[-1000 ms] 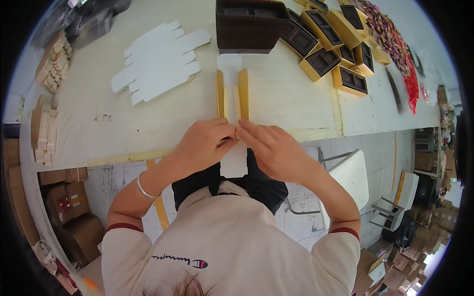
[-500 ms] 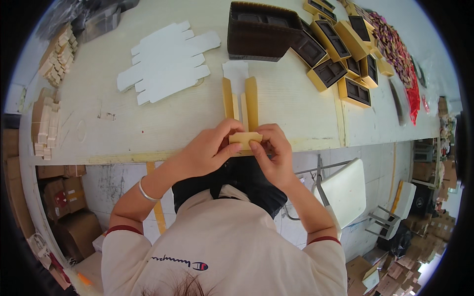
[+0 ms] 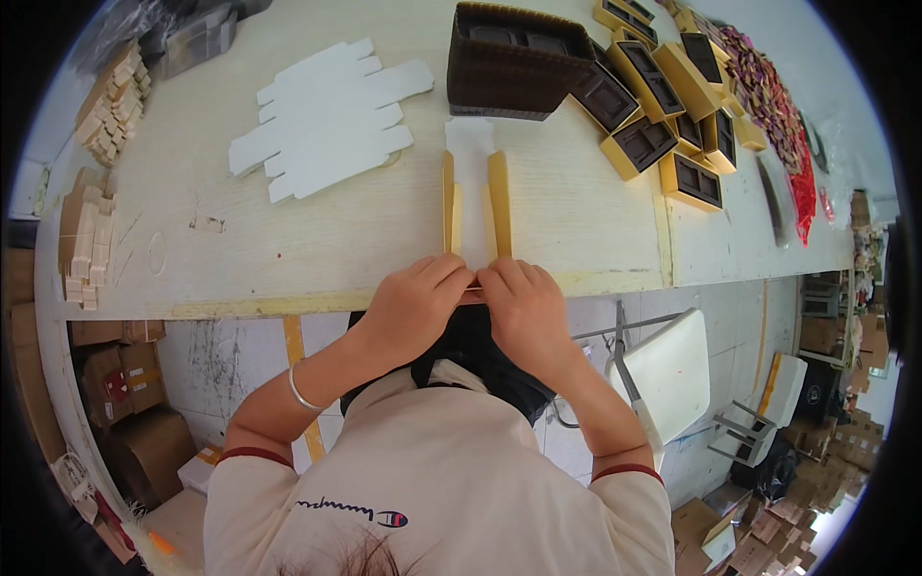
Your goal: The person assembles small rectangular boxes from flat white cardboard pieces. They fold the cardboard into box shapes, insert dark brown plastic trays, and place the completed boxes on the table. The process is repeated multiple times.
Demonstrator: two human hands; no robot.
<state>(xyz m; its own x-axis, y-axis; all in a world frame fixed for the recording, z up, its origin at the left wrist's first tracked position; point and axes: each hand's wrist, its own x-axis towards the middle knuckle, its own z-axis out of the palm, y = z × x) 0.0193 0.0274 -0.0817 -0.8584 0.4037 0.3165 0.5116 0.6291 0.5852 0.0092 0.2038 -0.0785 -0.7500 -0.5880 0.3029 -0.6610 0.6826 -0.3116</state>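
Observation:
A partly folded carton (image 3: pixel 498 204), gold outside and white inside, lies at the table's front edge with its two long side walls standing up. A flat white flap stretches from its far end. My left hand (image 3: pixel 420 305) and my right hand (image 3: pixel 524 305) are closed side by side on its near end, fingers bent over the edge. The hands hide most of that end. Flat white carton blanks (image 3: pixel 327 120) lie stacked to the left. Beyond the carton stands a stack of dark brown plastic trays (image 3: pixel 519 82). Several gold boxes (image 3: pixel 642 144) with dark inserts are heaped at the right.
Bundles of cream cardboard pieces (image 3: pixel 88 240) sit along the table's left side, near a clear plastic bin (image 3: pixel 199 48). A red and purple pile of small things (image 3: pixel 773 106) covers the far right. A white folding chair (image 3: pixel 672 370) stands beyond the front edge.
The carton's near end flap, which stood up between my fingers, is now hidden under both hands. My hands have turned knuckles up, and the side walls stand straighter and slightly further right.

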